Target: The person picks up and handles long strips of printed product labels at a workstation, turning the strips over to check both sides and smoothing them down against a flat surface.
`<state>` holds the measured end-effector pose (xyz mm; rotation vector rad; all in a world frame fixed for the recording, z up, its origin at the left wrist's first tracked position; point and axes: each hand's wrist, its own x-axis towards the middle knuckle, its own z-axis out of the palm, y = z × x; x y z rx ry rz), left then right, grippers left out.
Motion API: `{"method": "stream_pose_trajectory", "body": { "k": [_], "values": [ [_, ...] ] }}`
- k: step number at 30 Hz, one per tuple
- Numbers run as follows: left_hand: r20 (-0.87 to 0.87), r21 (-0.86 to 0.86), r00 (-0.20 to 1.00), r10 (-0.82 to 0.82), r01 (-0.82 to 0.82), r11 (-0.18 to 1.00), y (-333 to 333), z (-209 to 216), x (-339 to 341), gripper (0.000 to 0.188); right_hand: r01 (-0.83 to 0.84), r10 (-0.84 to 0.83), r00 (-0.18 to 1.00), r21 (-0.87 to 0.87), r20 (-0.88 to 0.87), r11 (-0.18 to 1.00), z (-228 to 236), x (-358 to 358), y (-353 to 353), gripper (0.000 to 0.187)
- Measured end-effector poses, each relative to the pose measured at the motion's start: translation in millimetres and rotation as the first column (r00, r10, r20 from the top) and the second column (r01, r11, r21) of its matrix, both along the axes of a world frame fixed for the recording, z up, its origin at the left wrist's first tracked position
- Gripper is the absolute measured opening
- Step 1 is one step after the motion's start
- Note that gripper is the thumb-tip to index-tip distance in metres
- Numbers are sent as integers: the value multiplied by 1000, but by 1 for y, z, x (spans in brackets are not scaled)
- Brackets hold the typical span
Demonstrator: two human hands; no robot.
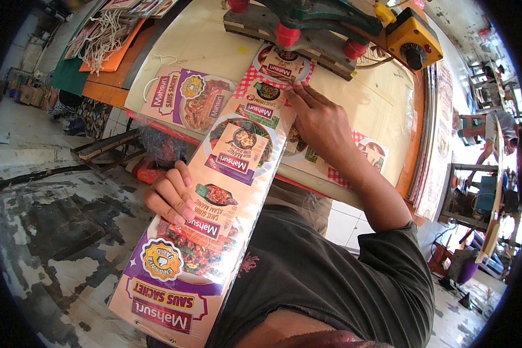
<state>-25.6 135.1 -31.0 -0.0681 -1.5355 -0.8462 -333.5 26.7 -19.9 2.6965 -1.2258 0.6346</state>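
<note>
A long glossy printed card strip (255, 139) with food pictures and purple bands slants from my chest up to the worktable. My left hand (171, 194) grips its left edge, fingers curled over the front; the thumb is hidden behind. Near the far end, my right hand (319, 119) has its fingertips closed together on the strip's right edge. That end lies on the table, just under the long metal bar (255, 28) of a green press (330, 13) with red knobs. I cannot tell whether the bar touches the strip.
Another printed card (165, 101) with a white string lies left on the table (214, 52); one more card (370, 149) lies beyond my right forearm. A yellow control box (429, 36) with a black knob stands right. White strings (107, 43) hang over stacked cards at back left. Another person (501, 130) is far right.
</note>
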Motion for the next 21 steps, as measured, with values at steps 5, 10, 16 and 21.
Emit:
{"method": "stream_pose_trajectory", "body": {
  "k": [5,10,16,21],
  "values": [
    [-4,-25,1000,-6,6,1000,-1,-6,3,9,-6,6,1000,10,9,1000,1,1,0,35],
    [-16,3,1000,0,0,1000,2,-5,1,9,-10,10,1000,6,20,1000,-1,0,0,35],
    [-35,21,999,20,-19,1000,4,-5,-2,10,-6,6,1000,7,23,1000,0,1,0,34],
    [-60,35,998,34,-32,999,6,-5,-5,11,-8,8,999,1,32,1000,-2,1,0,33]
  ]
}}
